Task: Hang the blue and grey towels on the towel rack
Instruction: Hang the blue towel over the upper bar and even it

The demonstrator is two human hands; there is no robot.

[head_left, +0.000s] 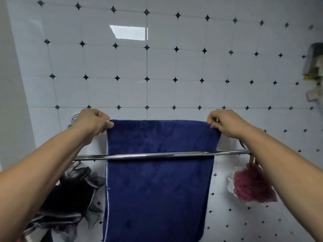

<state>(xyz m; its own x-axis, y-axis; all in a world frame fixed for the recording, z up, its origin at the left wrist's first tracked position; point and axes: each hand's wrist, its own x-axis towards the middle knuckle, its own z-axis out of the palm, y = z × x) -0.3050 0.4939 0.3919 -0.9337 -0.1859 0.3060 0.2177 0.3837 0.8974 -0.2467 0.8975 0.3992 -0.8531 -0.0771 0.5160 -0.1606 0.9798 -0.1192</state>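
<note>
No text, label, brand, number or sign is showing legibly anywhere in the frame. The blue towel [157, 180] in the centre is showing no readable tag, and the blurred items [314, 67] at the right edge are too indistinct for any print to be made out.
</note>
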